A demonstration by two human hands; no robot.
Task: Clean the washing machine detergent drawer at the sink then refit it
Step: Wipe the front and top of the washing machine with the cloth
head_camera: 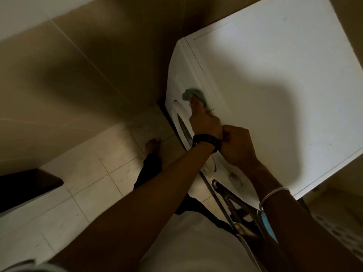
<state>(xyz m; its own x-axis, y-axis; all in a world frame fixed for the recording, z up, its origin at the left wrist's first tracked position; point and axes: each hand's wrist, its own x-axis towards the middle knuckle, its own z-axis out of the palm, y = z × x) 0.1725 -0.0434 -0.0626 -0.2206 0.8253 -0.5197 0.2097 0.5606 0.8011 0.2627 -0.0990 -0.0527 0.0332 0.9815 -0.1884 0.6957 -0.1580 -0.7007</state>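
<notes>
Left hand [204, 118] curled around grey-blue drawer front [193, 95] on washing machine [275, 85]; right hand [235, 146] fisted just behind, apparently holding nothing. Could jam or crack if forced in crooked, view being dim.

Beige wall tiles [82, 61] fill the upper left, crossed by pale grout lines. Below them lies a light tiled floor [74, 193], on which 1 bare foot [152, 144] stands. A dark block [25, 187] juts in from the left edge. At lower right, a folded metal frame [231, 205] leans in shadow, with a blue strip [269, 226] beside it. A perforated white basket [337, 228] sits at the right edge.
</notes>
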